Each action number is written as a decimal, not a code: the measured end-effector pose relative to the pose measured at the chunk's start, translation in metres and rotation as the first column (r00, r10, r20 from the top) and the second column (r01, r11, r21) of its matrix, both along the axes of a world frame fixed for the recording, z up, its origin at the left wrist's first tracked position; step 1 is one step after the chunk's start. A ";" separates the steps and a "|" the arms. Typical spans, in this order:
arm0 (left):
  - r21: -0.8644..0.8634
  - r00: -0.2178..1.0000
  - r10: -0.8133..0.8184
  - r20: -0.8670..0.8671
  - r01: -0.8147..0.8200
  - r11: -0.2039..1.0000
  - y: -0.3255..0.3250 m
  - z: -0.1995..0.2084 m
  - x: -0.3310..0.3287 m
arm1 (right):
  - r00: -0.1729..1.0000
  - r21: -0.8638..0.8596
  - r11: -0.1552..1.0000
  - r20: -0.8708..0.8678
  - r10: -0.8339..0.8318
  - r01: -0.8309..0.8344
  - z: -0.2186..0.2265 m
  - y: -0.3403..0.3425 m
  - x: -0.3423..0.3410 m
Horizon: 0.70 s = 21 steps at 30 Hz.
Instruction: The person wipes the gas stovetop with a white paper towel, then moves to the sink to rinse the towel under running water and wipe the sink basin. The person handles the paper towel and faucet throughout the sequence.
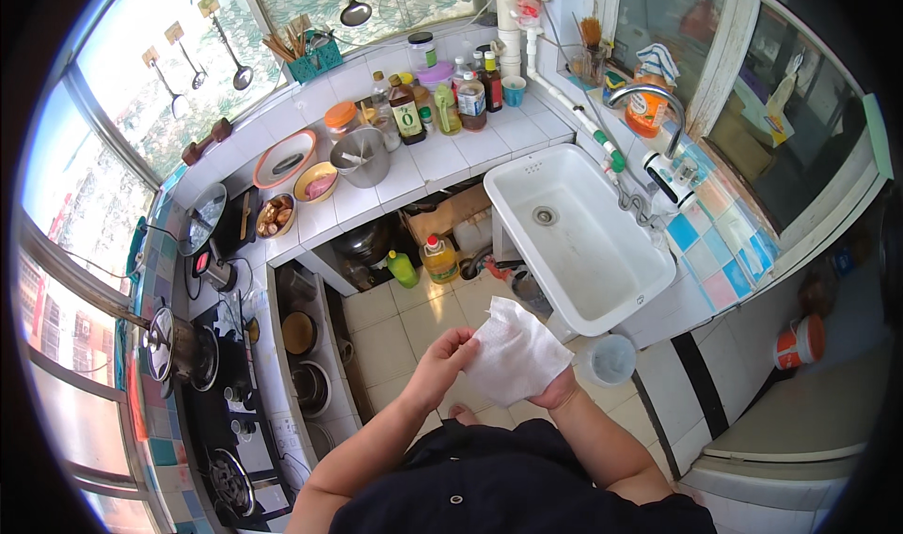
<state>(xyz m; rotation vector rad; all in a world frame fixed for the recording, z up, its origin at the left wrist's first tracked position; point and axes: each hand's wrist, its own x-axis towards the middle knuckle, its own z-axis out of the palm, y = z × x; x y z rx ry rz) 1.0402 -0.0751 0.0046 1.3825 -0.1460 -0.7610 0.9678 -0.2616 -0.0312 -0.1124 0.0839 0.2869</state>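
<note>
A white, lightly textured paper towel (515, 353) is spread between my hands in front of my body, above the tiled floor. My left hand (448, 361) pinches its left edge between thumb and fingers. At the towel's lower right corner is my right hand (557, 389), holding it from beneath; the sheet covers most of those fingers. Beyond the towel, to the right, stands the white sink (585, 243) with nothing in its basin, and a chrome faucet (670, 125) rises over its far right side.
On the far counter stand several bottles (408, 113), a metal pot (361, 158) and a bowl of brown mushroom-like pieces (275, 216). A stove with a lidded pot (184, 351) is at left. Below the counter sit an oil bottle (439, 259) and a green bottle (403, 270). A bucket (611, 360) stands beside the sink.
</note>
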 end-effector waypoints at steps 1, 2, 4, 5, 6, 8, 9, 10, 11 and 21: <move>0.010 0.998 -0.057 0.040 0.057 0.998 0.003 -0.002 0.013 | 0.999 -0.025 0.999 -0.016 -0.041 0.041 0.000 0.004 0.011; 0.021 0.990 -0.114 0.080 0.113 0.993 0.004 -0.003 0.026 | 0.996 -0.051 0.995 -0.032 -0.083 0.082 0.000 0.007 0.020; 0.018 0.991 -0.126 0.051 0.125 0.992 0.002 -0.008 0.046 | 0.987 -0.058 0.987 -0.055 -0.151 0.148 0.001 0.013 0.034; 0.015 0.991 -0.132 0.036 0.132 0.991 -0.002 -0.012 0.055 | 0.983 -0.040 0.985 -0.059 -0.172 0.170 0.003 0.012 0.038; 0.006 0.990 -0.138 0.019 0.138 0.990 -0.007 -0.020 0.062 | 0.979 -0.025 0.981 -0.063 -0.195 0.193 0.005 0.009 0.040; -0.010 0.978 -0.208 0.000 0.208 0.978 -0.019 -0.032 0.074 | 0.956 -0.037 0.963 -0.115 -0.271 0.268 0.002 -0.003 0.042; -0.014 0.970 -0.242 -0.012 0.242 0.970 -0.024 -0.039 0.079 | 0.941 -0.067 0.950 -0.126 -0.313 0.306 0.000 -0.009 0.043; -0.031 0.965 -0.259 -0.049 0.257 0.966 -0.032 -0.047 0.085 | 0.924 -0.102 0.933 -0.138 -0.357 0.345 -0.001 -0.016 0.042; -0.022 0.964 -0.259 -0.056 0.258 0.966 -0.038 -0.052 0.093 | 0.904 -0.137 0.914 -0.149 -0.400 0.381 -0.002 -0.024 0.044; 0.072 0.954 -0.162 -0.253 0.186 0.980 -0.110 -0.061 0.189 | 0.927 -0.923 0.236 0.229 -0.298 0.304 -0.006 -0.124 0.126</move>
